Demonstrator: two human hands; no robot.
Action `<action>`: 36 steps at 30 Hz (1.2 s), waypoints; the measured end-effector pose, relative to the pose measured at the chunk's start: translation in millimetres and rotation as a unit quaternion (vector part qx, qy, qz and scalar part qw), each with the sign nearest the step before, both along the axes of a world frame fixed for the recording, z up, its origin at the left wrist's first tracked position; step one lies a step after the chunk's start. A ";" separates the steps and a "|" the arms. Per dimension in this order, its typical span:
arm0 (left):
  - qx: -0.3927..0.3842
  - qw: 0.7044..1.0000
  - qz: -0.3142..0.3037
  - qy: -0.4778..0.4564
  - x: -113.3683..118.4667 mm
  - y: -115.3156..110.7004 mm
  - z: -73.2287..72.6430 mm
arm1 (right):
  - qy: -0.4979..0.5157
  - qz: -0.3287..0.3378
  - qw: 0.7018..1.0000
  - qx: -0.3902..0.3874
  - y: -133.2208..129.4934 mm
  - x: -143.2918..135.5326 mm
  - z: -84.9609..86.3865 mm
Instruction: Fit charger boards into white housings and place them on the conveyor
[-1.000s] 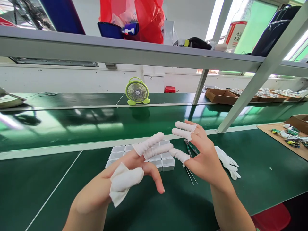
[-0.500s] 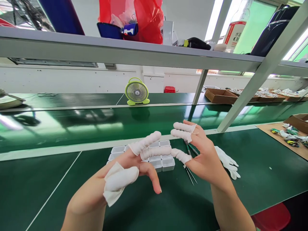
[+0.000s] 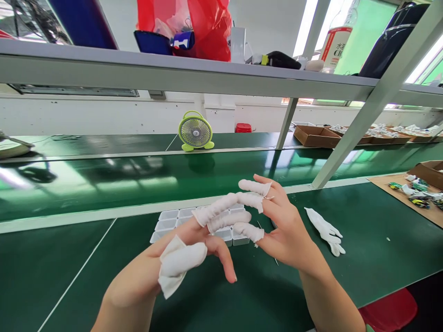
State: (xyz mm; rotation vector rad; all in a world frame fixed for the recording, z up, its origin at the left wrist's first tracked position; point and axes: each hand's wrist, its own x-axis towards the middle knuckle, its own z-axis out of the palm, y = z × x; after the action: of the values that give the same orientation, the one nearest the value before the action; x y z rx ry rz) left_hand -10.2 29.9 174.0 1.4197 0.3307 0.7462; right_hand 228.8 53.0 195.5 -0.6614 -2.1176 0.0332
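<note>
White cloth finger cots (image 3: 229,221) cover several fingers of both hands. My left hand (image 3: 199,240) reaches across with its fingers stretched out; its thumb wears a loose cot (image 3: 182,265), and one bare finger points down. Opposite it, my right hand (image 3: 285,223) has its fingers extended and apart, its covered fingertips meeting those of the left. A left fingertip lies between the right thumb and forefinger; whether it is pinched is unclear. Beneath the hands sits a group of small white compartment boxes (image 3: 166,225), partly hidden. Tweezers (image 3: 276,261) are mostly covered by my right hand.
A white glove (image 3: 325,231) lies on the green table (image 3: 367,249) to the right. Small parts rest on a cardboard sheet (image 3: 411,193) farther right. Behind stand a green fan (image 3: 195,131) and open cartons (image 3: 316,137). Overhead runs a loaded shelf (image 3: 194,78) with a slanted post (image 3: 360,117).
My right hand has moved left, so its covered fingertips now overlap those of my left hand. My left hand has shifted slightly right. More of the tweezers is hidden.
</note>
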 end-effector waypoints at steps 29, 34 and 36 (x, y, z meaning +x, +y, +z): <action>-0.017 1.000 0.006 -0.015 1.3 -4.2 4.1 | 0.052 0.054 0.997 0.011 -4.5 0.4 2.4; 0.003 0.997 0.022 -0.076 11.4 -5.1 16.1 | 0.069 0.058 0.996 0.014 -5.4 -0.2 2.9; 0.011 0.996 0.010 -0.091 12.8 -4.2 17.4 | 0.084 0.052 0.995 0.005 -5.4 0.0 3.7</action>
State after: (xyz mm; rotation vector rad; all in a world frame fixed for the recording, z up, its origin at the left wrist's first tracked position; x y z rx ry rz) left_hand 2.6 25.7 191.4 1.3597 0.1960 0.8915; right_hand 228.8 47.6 199.2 -0.5247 -1.9872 0.1310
